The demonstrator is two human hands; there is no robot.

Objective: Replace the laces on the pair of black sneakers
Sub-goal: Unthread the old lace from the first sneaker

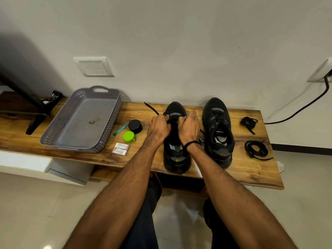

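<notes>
Two black sneakers stand toes to the wall on a wooden bench (136, 155). The right sneaker (218, 130) is laced. Over the left sneaker (177, 159), near its toe end, my left hand (159, 128) pinches a black lace (151, 109) whose free end trails off to the upper left. My right hand (189, 128) has its fingers curled at the eyelets on the shoe's right side, holding the other part of the lace. The eyelets themselves are hidden by my fingers. Two bundled black laces (248, 122) (256, 150) lie right of the shoes.
A grey perforated tray (59, 139) sits at the left of the bench. Between it and the shoes lie a black round tin (135, 125), a green cap (129, 137), a teal tool (120, 129) and two small white boxes (120, 149). A black cable (305, 105) hangs at right.
</notes>
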